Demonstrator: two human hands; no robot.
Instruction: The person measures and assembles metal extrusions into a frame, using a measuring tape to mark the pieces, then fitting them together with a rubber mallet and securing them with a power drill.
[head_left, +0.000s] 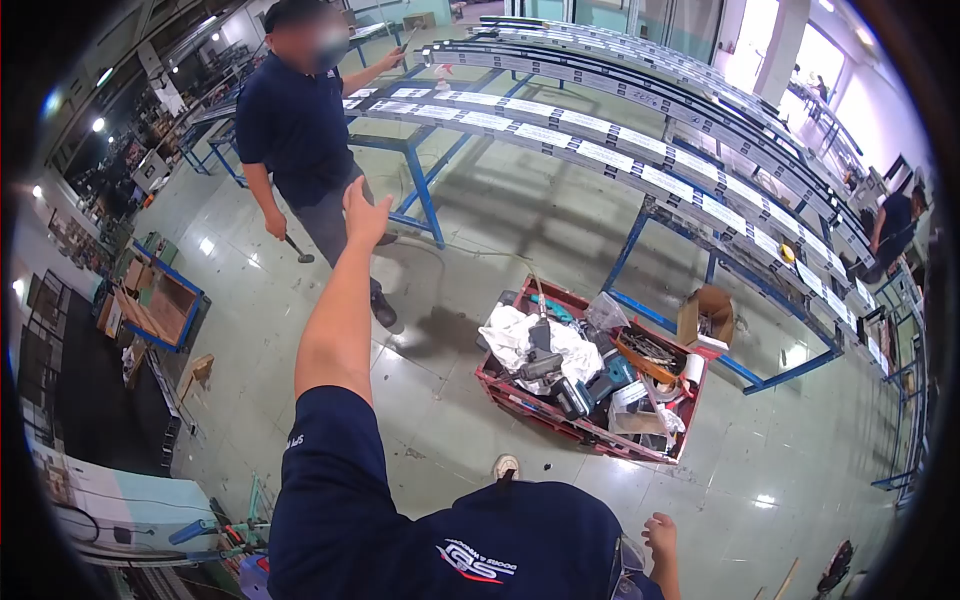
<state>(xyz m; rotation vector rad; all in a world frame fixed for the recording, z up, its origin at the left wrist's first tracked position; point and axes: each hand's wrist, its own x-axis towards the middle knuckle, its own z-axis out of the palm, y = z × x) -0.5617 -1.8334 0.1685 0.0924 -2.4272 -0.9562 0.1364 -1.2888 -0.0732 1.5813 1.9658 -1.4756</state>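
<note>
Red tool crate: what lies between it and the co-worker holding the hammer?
Head view: only green floor with a dark patch between the red tool crate and the co-worker.

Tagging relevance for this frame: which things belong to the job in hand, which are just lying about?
In hand: left hand, raised open toward the co-worker; the hammer that co-worker holds; right hand, low by the hip.
Lying about: red crate of tools and rags; cardboard box; long rails on blue stands; blue bin of wood.
</note>
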